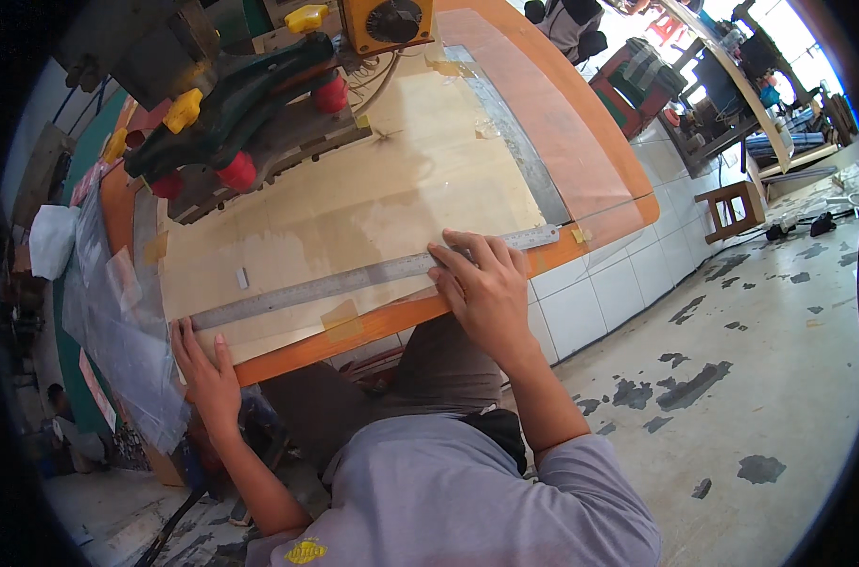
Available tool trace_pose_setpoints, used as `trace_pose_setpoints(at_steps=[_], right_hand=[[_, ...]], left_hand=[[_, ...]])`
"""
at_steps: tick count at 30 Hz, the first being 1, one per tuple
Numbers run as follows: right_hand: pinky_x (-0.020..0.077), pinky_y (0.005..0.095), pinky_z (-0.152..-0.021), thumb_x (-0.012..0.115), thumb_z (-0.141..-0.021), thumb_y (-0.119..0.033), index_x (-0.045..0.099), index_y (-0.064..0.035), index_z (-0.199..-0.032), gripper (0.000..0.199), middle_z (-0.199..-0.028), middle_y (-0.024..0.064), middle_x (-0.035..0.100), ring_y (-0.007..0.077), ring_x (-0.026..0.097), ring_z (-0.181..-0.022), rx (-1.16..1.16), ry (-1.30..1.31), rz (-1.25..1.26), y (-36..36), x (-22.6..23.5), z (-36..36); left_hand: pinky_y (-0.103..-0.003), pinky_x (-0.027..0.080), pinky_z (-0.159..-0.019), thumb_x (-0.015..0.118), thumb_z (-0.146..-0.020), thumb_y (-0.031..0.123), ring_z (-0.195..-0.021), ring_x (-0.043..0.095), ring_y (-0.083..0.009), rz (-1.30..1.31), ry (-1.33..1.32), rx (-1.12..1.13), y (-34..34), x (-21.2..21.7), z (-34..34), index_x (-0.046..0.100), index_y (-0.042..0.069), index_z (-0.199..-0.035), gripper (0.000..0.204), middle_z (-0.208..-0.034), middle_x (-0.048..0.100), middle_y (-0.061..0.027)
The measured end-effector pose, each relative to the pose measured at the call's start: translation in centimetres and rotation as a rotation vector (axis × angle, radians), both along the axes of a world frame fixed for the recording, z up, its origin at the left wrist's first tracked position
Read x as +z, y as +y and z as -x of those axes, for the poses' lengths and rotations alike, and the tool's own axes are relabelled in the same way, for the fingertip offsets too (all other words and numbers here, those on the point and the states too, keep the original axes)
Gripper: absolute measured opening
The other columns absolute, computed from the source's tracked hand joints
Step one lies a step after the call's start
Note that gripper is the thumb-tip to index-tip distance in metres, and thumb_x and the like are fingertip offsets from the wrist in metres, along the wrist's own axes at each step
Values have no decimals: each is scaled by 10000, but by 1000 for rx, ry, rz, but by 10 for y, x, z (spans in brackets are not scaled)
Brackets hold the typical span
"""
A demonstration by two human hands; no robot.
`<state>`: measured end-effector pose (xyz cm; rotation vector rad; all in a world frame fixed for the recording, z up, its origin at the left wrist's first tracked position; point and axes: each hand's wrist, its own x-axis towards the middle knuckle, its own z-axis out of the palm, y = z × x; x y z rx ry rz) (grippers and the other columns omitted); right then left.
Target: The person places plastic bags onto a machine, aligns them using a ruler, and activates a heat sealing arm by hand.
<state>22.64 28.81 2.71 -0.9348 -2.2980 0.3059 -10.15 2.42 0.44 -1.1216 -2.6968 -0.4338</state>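
A long steel ruler [354, 279] lies across a cream sheet [401, 203] near the table's front edge, slanting up toward the right. At the ruler's left end is my left hand [207, 378], its fingers stretched out and the fingertips touching the corner of the sheet. My right hand [489, 291] rests on the ruler's right part with fingers spread, the fingertips pressing on it. Neither hand is wrapped round anything. A small white block [242, 278] sits on the sheet just beyond the ruler. Brown tape [342, 321] sticks to the sheet's near edge.
A dark green clamp frame [231, 104] with red and yellow knobs stands over the far left of the orange-edged table [628, 203]. Clear plastic sheeting [131, 312] hangs at the left. A wooden stool [732, 210] stands on the worn floor at right. Another person [571, 28] is partly visible beyond.
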Motion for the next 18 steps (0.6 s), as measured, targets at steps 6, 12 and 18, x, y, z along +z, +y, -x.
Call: trace_pose_setpoints(at_steps=[6,12,18], right_hand=[[459,417,-977,783,-921,-215,785,-141,-1209,297,-1274,46,708,249,638,-1147,4,1,5,0,1,-1],[460,418,-973,789,-918,-219,787,-146,-1209,300,-1276,38,709,246,638,-1150,-3,-5,3,1,0,-2],[460,422,-958,794,-912,-203,767,-144,-1194,290,-1256,32,703,249,632,-1131,18,15,-1,4,1,0]], left_hand=[[-526,304,-1289,539,-1120,318,-1574,321,-444,7,-11,12,-2,0,0,389,2,-1610,602,-1679,333,-269],[-528,303,-1290,544,-1117,313,-1565,332,-450,10,-42,28,3,0,-1,389,2,-1610,603,-1672,342,-273],[-529,307,-1285,565,-1107,294,-1557,344,-452,-10,-16,10,4,5,-2,397,-5,-1605,605,-1662,356,-276]])
